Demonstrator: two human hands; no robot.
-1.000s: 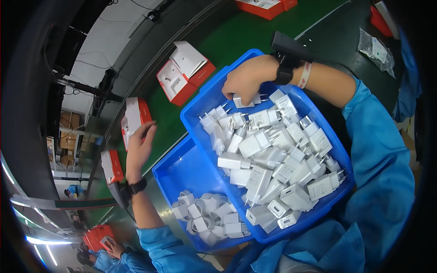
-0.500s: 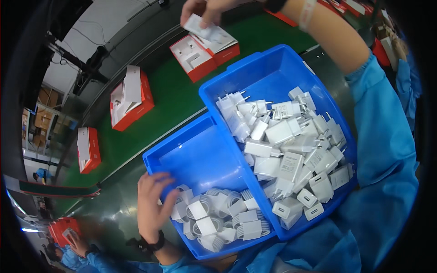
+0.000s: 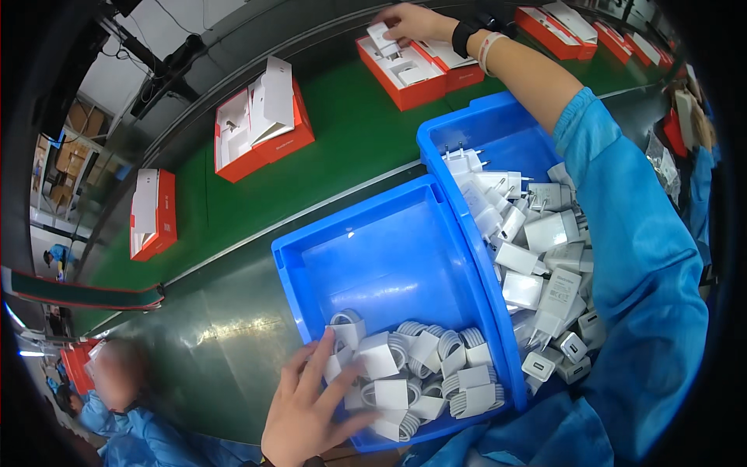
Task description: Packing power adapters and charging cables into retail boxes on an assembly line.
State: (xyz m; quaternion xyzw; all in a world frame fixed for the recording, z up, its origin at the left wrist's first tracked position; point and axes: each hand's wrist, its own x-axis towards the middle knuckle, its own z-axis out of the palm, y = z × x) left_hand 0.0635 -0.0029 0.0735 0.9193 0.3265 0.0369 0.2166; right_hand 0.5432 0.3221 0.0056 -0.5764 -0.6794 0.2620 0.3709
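Note:
My right hand [image 3: 420,25] pinches a white charger [image 3: 384,39] at the left end of an open red box [image 3: 420,92] with a white inner tray. Part of the charger hides behind my fingers. My left hand [image 3: 307,412] is open, its fingers spread over coiled white cables [image 3: 387,393] with paper bands. Those cables lie at the near end of a blue bin [image 3: 366,249]. Whether the fingertips touch a cable, I cannot tell. To the right, a second blue bin [image 3: 498,109] holds a heap of white chargers [image 3: 556,296], partly covered by my right arm.
On the green belt [image 3: 334,167] stand another open red box [image 3: 264,128] and a narrower one [image 3: 159,214] to the left. More red boxes [image 3: 556,35] stand at the far right. A co-worker's blue sleeve [image 3: 148,436] shows at lower left.
My right hand has brought the charger to the left end of the red box. My left hand has come down over the cables. The belt boxes and bins have shifted in view.

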